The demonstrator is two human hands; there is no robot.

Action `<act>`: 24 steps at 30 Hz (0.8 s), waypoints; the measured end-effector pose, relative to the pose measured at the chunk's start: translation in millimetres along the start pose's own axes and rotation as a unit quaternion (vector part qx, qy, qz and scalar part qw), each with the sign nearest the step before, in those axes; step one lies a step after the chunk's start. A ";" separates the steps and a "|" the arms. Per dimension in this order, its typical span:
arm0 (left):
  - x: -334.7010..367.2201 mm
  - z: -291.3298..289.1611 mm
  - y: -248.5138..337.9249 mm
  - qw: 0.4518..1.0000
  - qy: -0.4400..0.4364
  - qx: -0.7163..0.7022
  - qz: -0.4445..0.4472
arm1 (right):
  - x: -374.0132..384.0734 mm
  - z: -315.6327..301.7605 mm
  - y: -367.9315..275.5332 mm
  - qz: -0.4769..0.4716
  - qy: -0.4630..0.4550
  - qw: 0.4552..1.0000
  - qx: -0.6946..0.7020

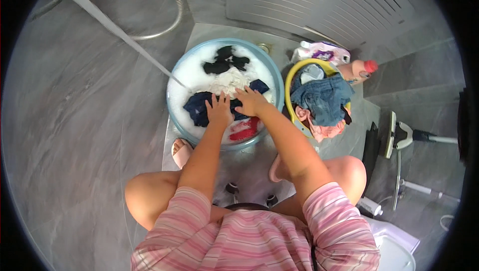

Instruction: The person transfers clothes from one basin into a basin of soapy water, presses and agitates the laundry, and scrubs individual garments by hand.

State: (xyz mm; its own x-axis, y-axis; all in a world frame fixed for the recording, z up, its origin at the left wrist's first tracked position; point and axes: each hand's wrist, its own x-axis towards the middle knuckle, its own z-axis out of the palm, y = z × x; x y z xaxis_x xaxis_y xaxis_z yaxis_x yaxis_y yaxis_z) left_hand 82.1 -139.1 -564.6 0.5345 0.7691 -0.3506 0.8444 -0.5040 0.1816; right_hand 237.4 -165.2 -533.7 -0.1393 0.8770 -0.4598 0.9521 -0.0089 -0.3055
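Note:
A round blue basin [280, 89] full of white suds [185, 74] stands in front of me. Both hands rest on the wet clothes in it, fingers spread. My left hand [220, 113] lies on a dark blue garment [196, 110], its fingertips near a white crumpled garment [230, 78]. Close beside it, my right hand [252, 102] touches the same pile, fingertips at the white garment's lower edge. Black cloth [218, 66] floats at the far side. A red and white cloth [244, 130] lies at the near side, below my right wrist.
Right of the basin, a yellow-rimmed basket [288, 91] holds denim [327, 99] and pink clothes [327, 131]. Behind it are a white-purple package [322, 51] and a red-capped bottle [360, 70]. A pale strip [119, 31] slants toward the suds. A squeegee-like tool [399, 136] stands right.

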 end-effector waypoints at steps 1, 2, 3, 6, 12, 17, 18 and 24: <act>1.6 -3.3 2.0 1.000 0.001 0.002 0.005 | -7.0 -10.8 3.3 -0.008 0.017 1.000 -0.009; 4.0 -5.1 10.4 0.999 0.021 -0.020 -0.039 | -16.5 -22.3 13.0 -0.014 0.035 0.999 -0.019; 5.0 -7.0 19.9 0.995 0.041 -0.042 -0.083 | -28.1 -33.8 22.1 0.011 0.030 0.999 -0.028; -5.2 -22.4 57.0 0.995 0.070 -0.054 -0.053 | -81.7 -61.9 60.0 0.075 0.039 0.993 -0.081; -15.8 -55.5 126.6 0.991 0.098 -0.078 0.050 | -189.5 -121.9 140.3 0.189 0.105 0.968 -0.129; -23.0 -53.6 174.9 0.985 0.096 -0.059 0.128 | -241.0 -74.6 194.0 0.225 0.133 0.964 -0.043; -27.3 -48.5 180.8 0.987 0.079 -0.065 0.125 | -243.0 -56.3 183.8 0.262 0.059 0.960 -0.083; -38.6 -13.5 225.7 0.985 0.007 -0.056 0.161 | -235.0 6.8 171.1 0.370 0.065 0.924 -0.076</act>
State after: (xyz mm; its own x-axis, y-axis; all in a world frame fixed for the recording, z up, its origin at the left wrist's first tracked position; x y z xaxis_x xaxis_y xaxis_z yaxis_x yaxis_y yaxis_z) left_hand 252.6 -277.2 -497.7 0.7753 0.5815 -0.2464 0.6291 -0.6770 0.3819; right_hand 431.2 -376.0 -483.6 0.5885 0.7084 -0.3896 0.8027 -0.5697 0.1767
